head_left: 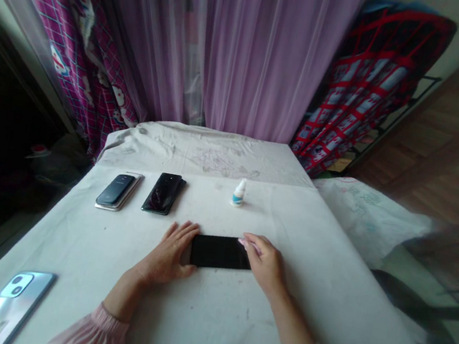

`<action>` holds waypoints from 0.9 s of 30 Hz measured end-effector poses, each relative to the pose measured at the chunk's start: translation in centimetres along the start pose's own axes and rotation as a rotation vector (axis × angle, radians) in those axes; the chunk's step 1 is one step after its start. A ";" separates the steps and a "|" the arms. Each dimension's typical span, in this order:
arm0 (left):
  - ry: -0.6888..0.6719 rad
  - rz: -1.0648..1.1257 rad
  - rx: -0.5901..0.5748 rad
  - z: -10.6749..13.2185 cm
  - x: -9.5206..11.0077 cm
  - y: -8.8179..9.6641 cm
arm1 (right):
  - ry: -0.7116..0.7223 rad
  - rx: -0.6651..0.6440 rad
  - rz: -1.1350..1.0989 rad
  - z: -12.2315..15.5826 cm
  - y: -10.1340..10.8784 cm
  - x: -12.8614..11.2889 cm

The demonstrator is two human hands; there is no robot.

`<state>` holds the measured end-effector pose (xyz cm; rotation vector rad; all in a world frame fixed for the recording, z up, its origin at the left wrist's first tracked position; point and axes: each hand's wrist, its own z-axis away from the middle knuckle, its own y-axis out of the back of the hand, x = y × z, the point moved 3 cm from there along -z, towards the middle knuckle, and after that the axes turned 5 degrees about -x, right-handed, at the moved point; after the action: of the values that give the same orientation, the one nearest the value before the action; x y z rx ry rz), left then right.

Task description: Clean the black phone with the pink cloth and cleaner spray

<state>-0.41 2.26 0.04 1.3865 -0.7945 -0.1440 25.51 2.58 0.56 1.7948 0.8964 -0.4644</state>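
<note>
A black smartphone point(218, 252) lies lengthwise, left to right, on the white-covered table, its dark screen facing up. My left hand point(169, 253) grips its left end, with the thumb at the near edge and the fingers at the far corner. At the phone's right end, my right hand point(265, 260) pinches a small pale pink cloth point(251, 245) against the screen near the far edge. Most of the cloth is hidden under my fingers. Beyond the phone stands a small white dropper bottle point(239, 193) with a blue label, upright.
Two stacked phones point(117, 191) lie at the far left, beside another black pair point(163, 194). A silver-blue phone point(9, 302) rests camera side up at the near left. Purple curtains point(266, 55) hang behind the table point(321, 305). A white plastic bag point(367, 215) sits off its right edge.
</note>
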 end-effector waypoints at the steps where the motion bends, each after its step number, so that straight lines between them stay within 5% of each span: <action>1: 0.007 -0.004 0.001 0.0 0.1 -0.1 | 0.040 -0.023 0.046 0.2 -0.2 -0.4; 9: -0.030 -0.058 0.057 -1.0 3.2 -1.4 | 0.150 -0.162 0.424 0.3 0.7 -2.5; 17: -0.026 -0.051 0.021 -1.4 3.9 -1.0 | 0.070 -0.109 0.331 -1.1 0.4 0.7; 27: -0.028 -0.055 0.020 -1.3 3.9 -0.9 | 0.203 -0.225 0.284 -0.4 1.6 -0.6</action>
<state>3.56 1.02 0.89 1.4283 -0.7829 -0.1994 26.30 2.42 2.10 1.7452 0.7802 0.0008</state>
